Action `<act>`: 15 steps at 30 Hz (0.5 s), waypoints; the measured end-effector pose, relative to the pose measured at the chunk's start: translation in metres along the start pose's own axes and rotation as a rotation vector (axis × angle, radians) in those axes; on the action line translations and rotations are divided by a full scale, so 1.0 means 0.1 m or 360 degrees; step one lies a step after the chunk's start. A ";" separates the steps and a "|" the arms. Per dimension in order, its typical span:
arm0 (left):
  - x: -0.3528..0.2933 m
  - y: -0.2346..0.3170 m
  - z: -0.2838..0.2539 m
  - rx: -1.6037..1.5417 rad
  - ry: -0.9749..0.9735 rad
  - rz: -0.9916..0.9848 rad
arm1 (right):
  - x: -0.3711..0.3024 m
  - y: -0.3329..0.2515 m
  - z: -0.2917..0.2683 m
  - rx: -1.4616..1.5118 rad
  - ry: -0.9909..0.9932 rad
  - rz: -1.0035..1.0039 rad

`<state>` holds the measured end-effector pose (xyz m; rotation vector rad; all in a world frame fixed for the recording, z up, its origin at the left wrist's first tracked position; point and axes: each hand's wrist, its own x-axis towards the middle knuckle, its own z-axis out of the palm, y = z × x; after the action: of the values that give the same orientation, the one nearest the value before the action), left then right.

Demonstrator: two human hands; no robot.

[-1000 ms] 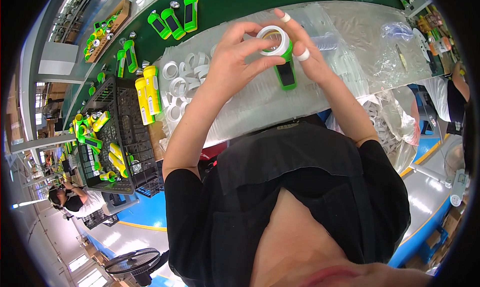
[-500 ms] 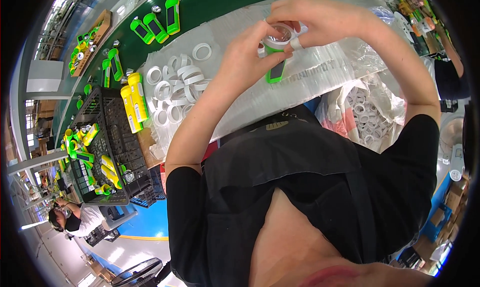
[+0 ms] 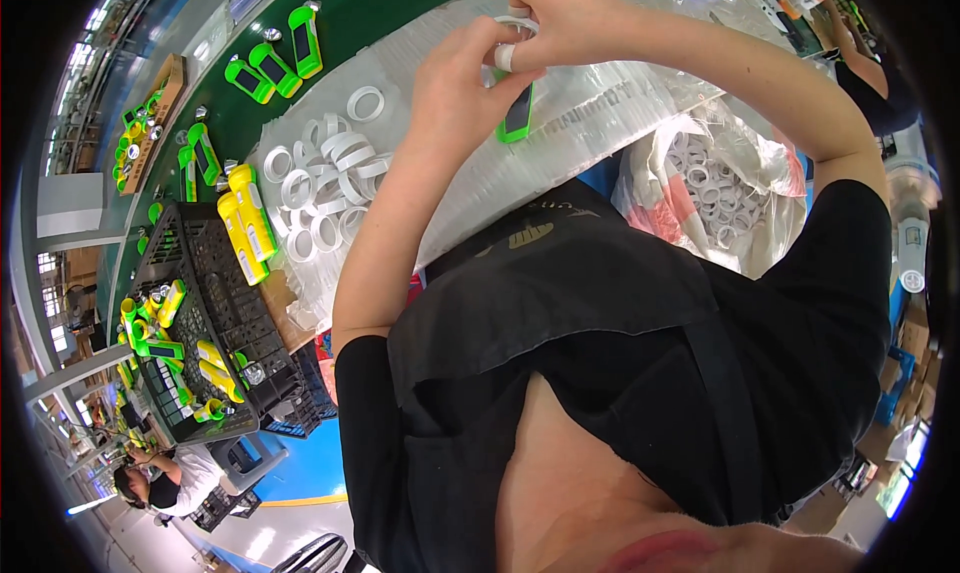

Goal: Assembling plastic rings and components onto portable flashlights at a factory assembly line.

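A green flashlight [image 3: 517,118] with a dark panel stands over the plastic-covered work surface, its head end up between my hands. My left hand [image 3: 452,88] is closed around its upper part, thumb across the front. My right hand [image 3: 572,21] curls over the top with its fingers on the white ring [image 3: 516,22] at the flashlight's head. A white band wraps one right finger. My fingers hide most of the head. To the left of my left forearm lies a pile of loose white rings [image 3: 350,151].
Yellow flashlights [image 3: 243,223] lie beside a black crate [image 3: 285,373] holding more green and yellow ones. Several green flashlights [image 3: 305,43] lie on the green surface at the back left. An open bag [image 3: 672,208] of white rings is at the right. Another person [image 3: 185,478] sits far left.
My hands and the flashlight appear higher and further left, as the whole view has shifted. My right hand now covers more of the head, where a clear, shiny inside showed before.
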<state>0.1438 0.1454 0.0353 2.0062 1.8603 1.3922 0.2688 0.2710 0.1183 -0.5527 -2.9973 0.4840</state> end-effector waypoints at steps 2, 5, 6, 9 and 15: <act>0.01 0.00 0.01 -0.0009 0.0014 0.0030 | -0.03 -0.02 -0.02 -0.0040 0.0058 0.0058; -0.02 -0.01 0.00 -0.0115 0.0040 0.0059 | -0.01 0.17 -0.04 0.0084 -0.0096 -0.0153; -0.02 0.00 0.00 -0.0117 0.0063 0.0140 | -0.01 0.30 0.04 -0.0074 0.0222 -0.0832; -0.07 0.03 0.06 0.0074 0.0097 0.0118 | -0.09 0.24 0.09 0.0087 0.0096 -0.0927; 0.01 -0.04 0.13 -0.0020 0.0131 0.0145 | -0.04 0.17 0.24 -0.0195 0.0212 0.0081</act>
<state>0.1485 0.1535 0.0257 2.0829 1.8077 1.5284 0.2755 0.2772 0.0900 -0.6444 -2.9050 0.2564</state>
